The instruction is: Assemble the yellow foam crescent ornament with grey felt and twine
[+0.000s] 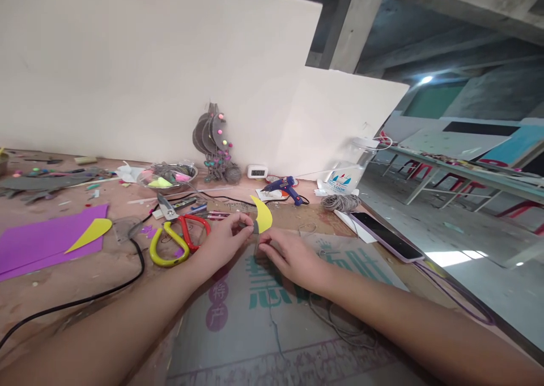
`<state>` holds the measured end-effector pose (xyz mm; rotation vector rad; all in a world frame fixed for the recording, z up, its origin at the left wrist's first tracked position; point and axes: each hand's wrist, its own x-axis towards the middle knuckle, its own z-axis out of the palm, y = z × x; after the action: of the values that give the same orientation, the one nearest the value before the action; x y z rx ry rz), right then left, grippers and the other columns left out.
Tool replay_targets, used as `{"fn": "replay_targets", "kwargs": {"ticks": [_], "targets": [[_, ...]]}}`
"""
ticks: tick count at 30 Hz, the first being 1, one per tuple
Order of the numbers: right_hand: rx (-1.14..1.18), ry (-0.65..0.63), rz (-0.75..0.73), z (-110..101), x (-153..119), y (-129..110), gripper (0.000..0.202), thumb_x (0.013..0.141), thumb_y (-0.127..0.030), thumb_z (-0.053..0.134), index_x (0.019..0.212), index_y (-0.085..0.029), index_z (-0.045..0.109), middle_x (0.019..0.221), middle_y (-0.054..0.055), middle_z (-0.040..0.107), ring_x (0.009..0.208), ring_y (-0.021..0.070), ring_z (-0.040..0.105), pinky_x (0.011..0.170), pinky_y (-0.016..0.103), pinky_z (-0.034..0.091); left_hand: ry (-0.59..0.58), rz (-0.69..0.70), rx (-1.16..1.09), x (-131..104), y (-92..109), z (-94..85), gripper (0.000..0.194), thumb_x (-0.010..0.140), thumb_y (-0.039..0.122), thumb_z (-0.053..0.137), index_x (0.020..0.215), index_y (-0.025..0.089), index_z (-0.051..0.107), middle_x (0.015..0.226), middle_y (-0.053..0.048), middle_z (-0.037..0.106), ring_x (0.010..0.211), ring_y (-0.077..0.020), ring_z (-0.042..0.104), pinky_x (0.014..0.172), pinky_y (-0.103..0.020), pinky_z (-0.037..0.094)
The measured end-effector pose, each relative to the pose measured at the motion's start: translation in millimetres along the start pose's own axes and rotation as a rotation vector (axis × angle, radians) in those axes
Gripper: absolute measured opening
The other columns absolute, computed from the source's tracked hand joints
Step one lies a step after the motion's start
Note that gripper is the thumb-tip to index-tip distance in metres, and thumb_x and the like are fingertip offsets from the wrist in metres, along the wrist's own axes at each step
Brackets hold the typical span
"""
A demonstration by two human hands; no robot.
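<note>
My left hand (233,236) pinches the grey lower end of a small yellow crescent-shaped piece (264,216), whose pointed tip stands upward. Just below it, my right hand (293,255) has thumb and fingers closed at a thin grey string (255,247) that hangs under the piece. Both hands are over a printed plastic bag (229,346) spread on the table. Left of my left hand lie scissors (170,244) with one yellow and one red handle. Another yellow cut piece (91,233) rests on purple sheets (38,244).
A blue glue gun (283,187), a small digital timer (257,172) and a clear plastic jar (351,162) stand behind. A phone (386,236) lies right, near grey string coil (340,202). A black cable (106,291) crosses the left side. A grey layered ornament (212,139) stands against the white board.
</note>
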<state>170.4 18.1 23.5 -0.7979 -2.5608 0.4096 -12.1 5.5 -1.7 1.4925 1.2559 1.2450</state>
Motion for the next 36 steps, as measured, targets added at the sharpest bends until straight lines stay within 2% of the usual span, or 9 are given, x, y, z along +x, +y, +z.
{"fn": "replay_targets", "kwargs": {"ticks": [9,13,17,21,27,36], "targets": [[0.077,0.201,0.084,-3,1,9,0.013,0.09,-0.027,0.038,0.09,-0.019,0.048,0.074,0.0,0.056,0.067,0.0113,0.052,0.063,0.023,0.04,-0.097,0.126,0.237,-5,3,2.0,0.019,0.084,0.029,0.042,0.085,0.021,0.059,0.085,0.0,0.062,0.083,-0.0163,0.055,0.076,-0.026,0.039],[0.104,0.239,0.084,-1,2,13,0.013,0.09,-0.028,0.039,0.088,-0.019,0.047,0.073,0.0,0.054,0.065,0.0111,0.05,0.062,0.023,0.039,-0.138,0.083,0.309,-7,3,4.8,0.019,0.076,0.035,0.055,0.088,0.02,0.057,0.079,0.001,0.059,0.071,-0.0145,0.053,0.063,-0.025,0.04],[0.225,0.205,0.131,1,2,13,0.013,0.091,-0.03,0.037,0.088,-0.019,0.044,0.07,-0.001,0.054,0.063,0.0109,0.05,0.061,0.023,0.04,-0.12,0.094,0.342,-7,-2,6.6,0.027,0.068,0.034,0.065,0.087,0.02,0.053,0.073,0.003,0.055,0.065,-0.0126,0.049,0.056,-0.022,0.037],[0.288,0.172,0.136,2,2,12,0.013,0.092,-0.03,0.036,0.089,-0.019,0.042,0.069,-0.001,0.054,0.062,0.0105,0.05,0.061,0.023,0.041,-0.119,0.094,0.374,-8,1,6.4,0.022,0.068,0.031,0.063,0.084,0.02,0.051,0.069,0.005,0.052,0.061,-0.011,0.047,0.054,-0.021,0.035],[0.304,0.191,0.135,2,1,12,0.014,0.091,-0.031,0.037,0.088,-0.019,0.044,0.069,-0.001,0.054,0.063,0.0102,0.051,0.061,0.023,0.04,-0.114,0.098,0.408,-9,10,6.0,0.017,0.071,0.03,0.06,0.079,0.019,0.05,0.065,0.005,0.049,0.058,-0.0099,0.045,0.052,-0.021,0.032],[0.481,0.261,0.176,5,7,21,0.016,0.091,-0.035,0.038,0.084,-0.02,0.042,0.065,-0.003,0.053,0.059,0.0102,0.051,0.06,0.024,0.042,-0.129,0.106,0.404,-9,8,5.5,0.017,0.071,0.029,0.061,0.08,0.019,0.05,0.064,0.006,0.048,0.055,-0.0094,0.043,0.05,-0.02,0.03]]}}
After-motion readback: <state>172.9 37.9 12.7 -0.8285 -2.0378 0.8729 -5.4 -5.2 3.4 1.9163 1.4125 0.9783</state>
